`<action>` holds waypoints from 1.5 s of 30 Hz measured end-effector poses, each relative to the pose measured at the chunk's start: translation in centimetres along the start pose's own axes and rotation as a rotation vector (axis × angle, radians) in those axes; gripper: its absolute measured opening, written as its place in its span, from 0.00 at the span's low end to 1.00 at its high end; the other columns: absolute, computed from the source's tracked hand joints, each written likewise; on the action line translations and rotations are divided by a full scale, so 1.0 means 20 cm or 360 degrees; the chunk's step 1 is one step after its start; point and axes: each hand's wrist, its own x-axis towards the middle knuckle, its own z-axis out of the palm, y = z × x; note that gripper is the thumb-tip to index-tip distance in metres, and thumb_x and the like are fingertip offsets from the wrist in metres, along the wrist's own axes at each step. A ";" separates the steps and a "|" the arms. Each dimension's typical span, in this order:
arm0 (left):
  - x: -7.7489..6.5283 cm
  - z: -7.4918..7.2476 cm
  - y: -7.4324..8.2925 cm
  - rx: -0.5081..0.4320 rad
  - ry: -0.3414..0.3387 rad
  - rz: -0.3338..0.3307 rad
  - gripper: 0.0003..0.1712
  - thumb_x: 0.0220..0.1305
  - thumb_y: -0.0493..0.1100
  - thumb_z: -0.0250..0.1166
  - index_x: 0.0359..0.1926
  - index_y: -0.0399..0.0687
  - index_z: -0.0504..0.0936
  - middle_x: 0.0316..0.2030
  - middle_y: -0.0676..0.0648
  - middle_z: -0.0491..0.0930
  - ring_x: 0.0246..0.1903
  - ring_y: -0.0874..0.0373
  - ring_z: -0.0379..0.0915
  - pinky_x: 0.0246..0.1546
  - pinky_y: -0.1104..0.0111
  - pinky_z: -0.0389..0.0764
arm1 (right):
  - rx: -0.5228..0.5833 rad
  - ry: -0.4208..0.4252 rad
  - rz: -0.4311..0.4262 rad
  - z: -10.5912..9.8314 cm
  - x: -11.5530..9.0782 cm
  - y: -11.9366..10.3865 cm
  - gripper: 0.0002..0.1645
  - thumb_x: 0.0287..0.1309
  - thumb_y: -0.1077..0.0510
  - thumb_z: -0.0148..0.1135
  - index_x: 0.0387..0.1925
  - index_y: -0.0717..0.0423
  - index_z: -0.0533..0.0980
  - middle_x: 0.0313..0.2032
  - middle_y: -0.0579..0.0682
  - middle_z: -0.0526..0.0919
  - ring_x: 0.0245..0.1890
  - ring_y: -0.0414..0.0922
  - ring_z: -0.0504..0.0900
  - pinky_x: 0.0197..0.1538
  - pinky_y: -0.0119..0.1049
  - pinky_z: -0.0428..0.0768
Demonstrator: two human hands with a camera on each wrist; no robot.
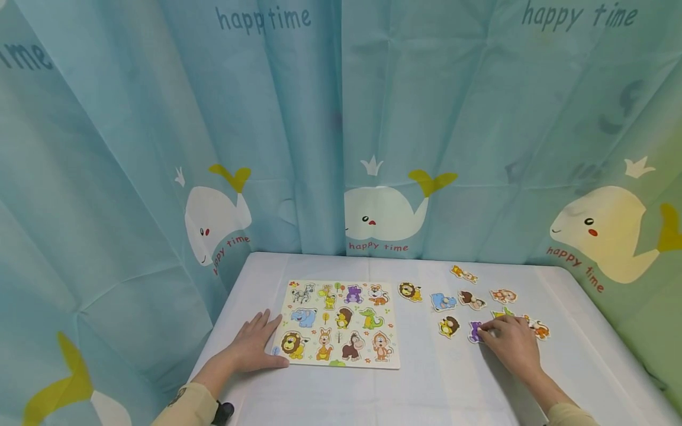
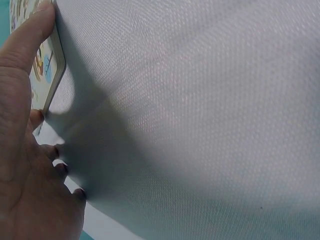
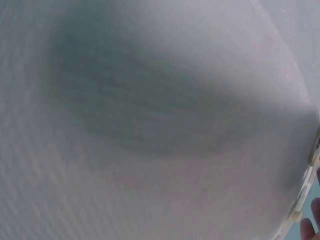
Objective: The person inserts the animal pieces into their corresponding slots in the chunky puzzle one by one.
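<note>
Purple hippo puzzle piece [image 1: 475, 332] is being pinched at its right side by the thumb and index finger of the right hand [image 1: 511, 346]; whether it is being raised from the white desk [image 1: 426, 384] cannot be told. It is being seen to the right of the puzzle board [image 1: 393, 293], well apart from it. Nearby, the hedgehog piece [image 1: 449, 326] is lying on its left, while the green crocodile piece [image 1: 502, 312] is being partly covered by the right hand. By the left hand [image 1: 254, 346], whose fingers are being spread apart, the board is being touched at its left edge and near corner; this light pressure is probably being found sufficient for steadiness.

A pale knob [image 3: 297, 216] is being shown in the right wrist view, though its owner cannot be told. For good handling, a central pinch on such a knob is likely being called for, because tilting is being risked by an edge grip, and the neighbouring pieces could be being pushed by low fingers.
</note>
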 end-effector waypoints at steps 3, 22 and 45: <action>0.00 0.00 0.00 0.0001 -0.0003 -0.0007 0.66 0.47 0.70 0.77 0.78 0.40 0.61 0.77 0.29 0.48 0.77 0.31 0.39 0.75 0.37 0.44 | 0.0010 -0.0007 0.0006 0.00 0.00 0.00 0.07 0.51 0.57 0.77 0.29 0.57 0.88 0.41 0.62 0.84 0.46 0.62 0.73 0.48 0.63 0.70; 0.01 0.00 0.00 0.0005 -0.0014 0.0001 0.65 0.47 0.69 0.77 0.78 0.41 0.61 0.77 0.29 0.48 0.77 0.31 0.40 0.75 0.37 0.44 | 0.0023 0.0007 -0.0009 -0.01 -0.01 0.01 0.08 0.52 0.56 0.77 0.31 0.58 0.88 0.38 0.59 0.84 0.41 0.60 0.75 0.42 0.57 0.70; 0.00 0.00 0.00 0.0009 -0.0009 0.0005 0.65 0.48 0.69 0.76 0.78 0.40 0.61 0.77 0.28 0.49 0.77 0.31 0.40 0.75 0.37 0.45 | 0.0028 0.0007 -0.0016 0.00 -0.01 0.01 0.09 0.53 0.56 0.77 0.33 0.57 0.88 0.37 0.57 0.84 0.40 0.58 0.74 0.40 0.54 0.69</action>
